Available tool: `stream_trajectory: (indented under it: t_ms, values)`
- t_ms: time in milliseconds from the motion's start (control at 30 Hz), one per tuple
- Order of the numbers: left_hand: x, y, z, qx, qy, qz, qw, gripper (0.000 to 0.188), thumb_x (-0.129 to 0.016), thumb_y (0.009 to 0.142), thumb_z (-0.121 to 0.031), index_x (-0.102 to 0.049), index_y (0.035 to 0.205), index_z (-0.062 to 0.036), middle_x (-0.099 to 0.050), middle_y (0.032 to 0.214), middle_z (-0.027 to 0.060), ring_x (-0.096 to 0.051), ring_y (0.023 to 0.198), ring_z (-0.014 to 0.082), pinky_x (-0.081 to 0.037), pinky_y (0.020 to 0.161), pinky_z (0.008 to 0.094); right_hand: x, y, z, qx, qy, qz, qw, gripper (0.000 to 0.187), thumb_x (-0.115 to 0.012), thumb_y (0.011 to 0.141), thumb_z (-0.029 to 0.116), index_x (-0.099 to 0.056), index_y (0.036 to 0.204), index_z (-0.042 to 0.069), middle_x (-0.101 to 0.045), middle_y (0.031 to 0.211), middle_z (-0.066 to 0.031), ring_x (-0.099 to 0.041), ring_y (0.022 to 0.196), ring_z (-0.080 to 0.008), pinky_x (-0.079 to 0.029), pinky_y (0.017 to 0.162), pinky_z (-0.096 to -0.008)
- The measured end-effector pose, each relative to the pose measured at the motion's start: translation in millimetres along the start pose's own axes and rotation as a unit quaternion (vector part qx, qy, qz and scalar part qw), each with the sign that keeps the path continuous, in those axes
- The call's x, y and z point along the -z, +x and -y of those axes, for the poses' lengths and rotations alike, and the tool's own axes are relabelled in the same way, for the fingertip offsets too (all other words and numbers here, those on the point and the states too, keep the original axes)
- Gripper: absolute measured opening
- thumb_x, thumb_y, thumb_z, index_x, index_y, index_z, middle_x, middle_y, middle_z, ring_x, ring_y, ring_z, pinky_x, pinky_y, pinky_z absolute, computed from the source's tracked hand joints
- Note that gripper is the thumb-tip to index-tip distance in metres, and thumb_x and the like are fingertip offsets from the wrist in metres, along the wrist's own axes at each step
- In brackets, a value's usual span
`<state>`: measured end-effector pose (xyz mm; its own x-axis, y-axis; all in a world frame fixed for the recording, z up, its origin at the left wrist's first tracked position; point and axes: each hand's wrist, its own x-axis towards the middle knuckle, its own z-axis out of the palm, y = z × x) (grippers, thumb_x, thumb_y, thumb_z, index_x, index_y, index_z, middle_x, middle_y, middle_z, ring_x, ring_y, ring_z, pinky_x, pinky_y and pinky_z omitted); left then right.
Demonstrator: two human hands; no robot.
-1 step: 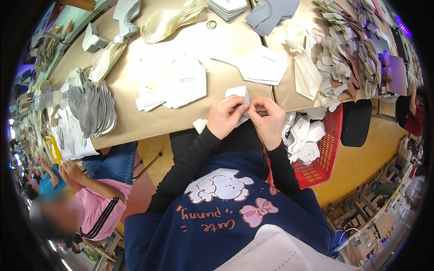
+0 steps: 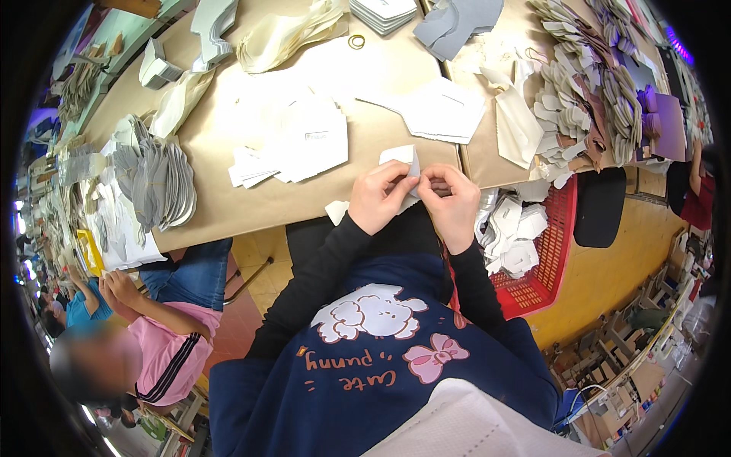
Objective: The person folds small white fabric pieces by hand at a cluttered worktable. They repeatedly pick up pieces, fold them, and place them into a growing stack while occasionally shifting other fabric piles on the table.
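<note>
My left hand (image 2: 378, 196) and my right hand (image 2: 451, 202) meet at the near edge of the brown paper-covered table (image 2: 251, 202). Together they pinch a small white cut piece (image 2: 403, 155), which stands up between the fingertips of both hands. Both forearms wear black sleeves. A second small white piece (image 2: 336, 210) lies at the table edge just left of my left hand.
Spread white cut sheets (image 2: 293, 137) and another white pile (image 2: 440, 110) lie beyond my hands. A fanned grey stack (image 2: 156, 179) sits left, beige and grey pieces (image 2: 590, 91) right. A red basket (image 2: 537, 282) of white scraps is at my right. A person in pink (image 2: 171, 343) sits left.
</note>
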<state>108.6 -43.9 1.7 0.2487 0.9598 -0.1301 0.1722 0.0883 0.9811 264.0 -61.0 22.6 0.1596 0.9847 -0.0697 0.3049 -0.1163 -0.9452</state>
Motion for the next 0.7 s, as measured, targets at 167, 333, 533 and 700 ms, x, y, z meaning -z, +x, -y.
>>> stream_trajectory:
  t_ms: [167,333,533,700]
  values:
    - [2,-1,0,0.014,-0.036,0.008,0.999,0.013,-0.066,0.095,-0.007,-0.067,0.1,0.0056,-0.065,0.089,0.0073,-0.065,0.078,0.0118,-0.053,0.069,0.0261,5,-2,1,-0.022,0.072,0.018,0.997,0.006,-0.069,0.088,-0.003,-0.07,0.093,-0.005,-0.073,0.091,-0.0085,-0.07,0.075,-0.0127,-0.056,0.067,-0.0242]
    - [4,4,3,0.013,-0.034,0.014,0.999,0.013,-0.066,0.095,-0.006,-0.066,0.101,0.0057,-0.065,0.091,0.007,-0.066,0.08,0.0121,-0.054,0.071,0.0262,1,1,5,0.089,-0.073,-0.013,0.993,0.006,-0.07,0.087,-0.004,-0.071,0.093,-0.004,-0.073,0.091,-0.0097,-0.07,0.073,-0.0131,-0.055,0.065,-0.0243]
    - [4,2,5,0.004,-0.07,0.004,0.998,0.014,-0.069,0.092,-0.01,-0.066,0.095,0.0028,-0.066,0.086,0.0098,-0.064,0.073,0.0141,-0.053,0.067,0.0277,-5,-3,4,0.079,-0.058,-0.03,0.995,0.006,-0.071,0.086,-0.002,-0.07,0.092,-0.003,-0.072,0.083,-0.0074,-0.069,0.069,-0.0128,-0.055,0.064,-0.0257]
    - [15,-12,9,0.056,-0.201,0.026,0.978,0.011,-0.065,0.092,-0.004,-0.062,0.099,0.0044,-0.064,0.088,0.0065,-0.063,0.077,0.0126,-0.053,0.073,0.027,-1,-5,-2,-0.116,0.131,0.005,0.984,0.01,-0.067,0.091,0.0,-0.067,0.099,-0.007,-0.071,0.088,-0.0083,-0.07,0.077,-0.0132,-0.056,0.072,-0.0253]
